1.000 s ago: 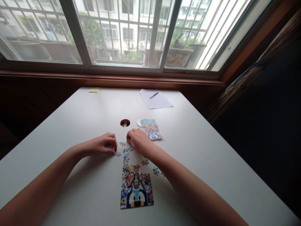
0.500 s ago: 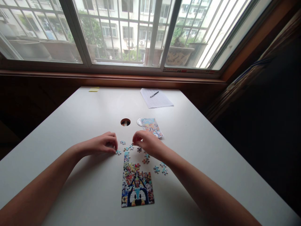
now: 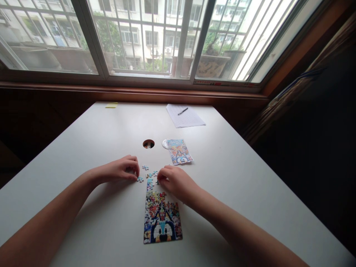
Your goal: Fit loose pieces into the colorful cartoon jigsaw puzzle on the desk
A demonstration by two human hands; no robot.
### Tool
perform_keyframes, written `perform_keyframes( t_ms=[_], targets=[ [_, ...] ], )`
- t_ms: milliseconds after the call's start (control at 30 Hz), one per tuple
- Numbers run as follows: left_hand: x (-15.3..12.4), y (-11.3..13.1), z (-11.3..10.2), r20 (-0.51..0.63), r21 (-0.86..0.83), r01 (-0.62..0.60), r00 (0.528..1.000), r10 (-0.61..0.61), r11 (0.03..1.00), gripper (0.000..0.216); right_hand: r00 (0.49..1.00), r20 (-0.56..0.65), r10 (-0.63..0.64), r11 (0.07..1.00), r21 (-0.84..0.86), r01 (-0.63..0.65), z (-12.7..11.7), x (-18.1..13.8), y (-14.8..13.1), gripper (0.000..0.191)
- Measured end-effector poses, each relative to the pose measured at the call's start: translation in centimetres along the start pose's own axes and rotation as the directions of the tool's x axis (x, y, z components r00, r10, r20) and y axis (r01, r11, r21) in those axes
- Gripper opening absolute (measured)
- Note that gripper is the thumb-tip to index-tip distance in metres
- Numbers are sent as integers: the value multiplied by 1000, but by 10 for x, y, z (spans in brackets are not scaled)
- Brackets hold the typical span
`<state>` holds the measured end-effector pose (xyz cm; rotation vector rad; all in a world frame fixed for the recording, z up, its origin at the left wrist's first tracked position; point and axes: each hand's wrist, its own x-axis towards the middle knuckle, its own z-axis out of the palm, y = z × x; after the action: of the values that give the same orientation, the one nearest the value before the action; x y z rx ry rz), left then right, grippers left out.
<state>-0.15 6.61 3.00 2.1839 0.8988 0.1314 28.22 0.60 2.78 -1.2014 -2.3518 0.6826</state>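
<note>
A partly assembled jigsaw puzzle (image 3: 163,218), showing a blue cartoon dog's face among many small figures, lies on the white table, its upper edge uneven. My right hand (image 3: 178,183) is above its top right, fingers pinched on a small dark puzzle piece (image 3: 158,182). To the upper left, my left hand (image 3: 126,168) rests with curled fingers, its fingertips at a light-blue puzzle piece (image 3: 140,179). Loose pieces (image 3: 145,168) lie between the hands. Others on the right are covered by my right hand and forearm.
Beyond the hands, a picture card (image 3: 180,151) of the same design partly covers a round silvery disc (image 3: 165,143). A round hole (image 3: 148,144) opens in the table (image 3: 83,148). Paper sheets (image 3: 186,118) with a pen (image 3: 183,111) and a yellow note (image 3: 111,105) lie toward the window.
My right hand has come down toward the puzzle's upper right, uncovering the lower picture card and hiding the loose pieces on the right. A dark piece now shows at its fingertips. My left hand stays put.
</note>
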Motion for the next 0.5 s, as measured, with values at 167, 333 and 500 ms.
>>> perform_keyframes(
  t_ms=[167,333,500],
  targets=[
    [-1,3,0,0,-5,10,1000,-10,1000,27,999,-21,-38,998,-57,37,-1,-1,1,13],
    [-1,3,0,0,-7,16,1000,-16,1000,27,996,-24,-91,990,-114,87,1,-6,7,12],
    [-1,4,-1,4,-5,29,1000,-29,1000,26,994,-32,-106,978,-182,98,5,-12,10,8]
  ],
)
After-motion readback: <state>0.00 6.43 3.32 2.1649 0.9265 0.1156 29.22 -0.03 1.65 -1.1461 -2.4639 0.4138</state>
